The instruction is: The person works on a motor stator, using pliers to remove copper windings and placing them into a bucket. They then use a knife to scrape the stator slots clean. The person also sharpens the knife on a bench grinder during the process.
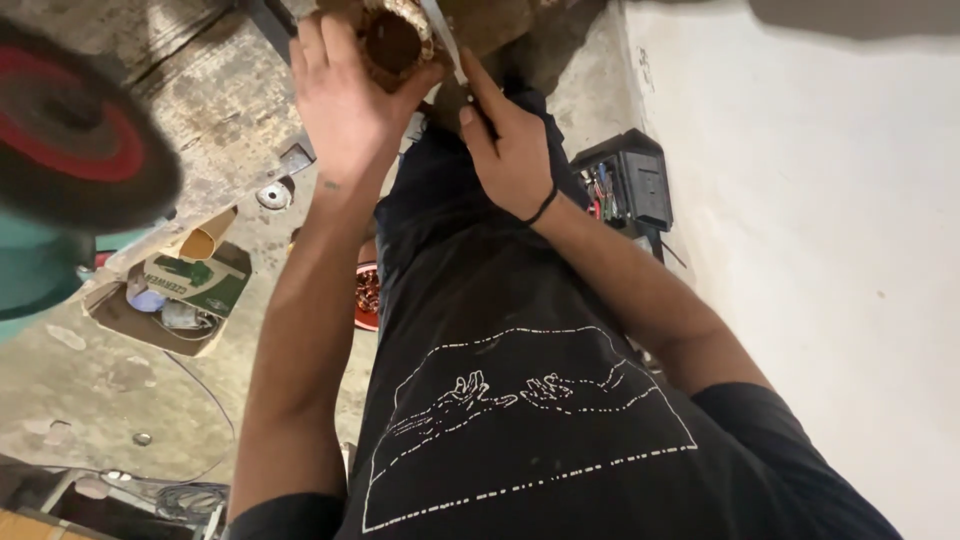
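Left hand (345, 100) wrapped around brown coil (392, 45), right hand (510, 150) pinching thin strip (440, 30) against its rim. Best kept steady, strip fed slowly, fingers clear.

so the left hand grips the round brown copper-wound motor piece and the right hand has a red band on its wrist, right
Not quite: the band on the right hand wrist is black, not red, as the head view shows. The left hand does grip the round brown copper-wound motor piece.
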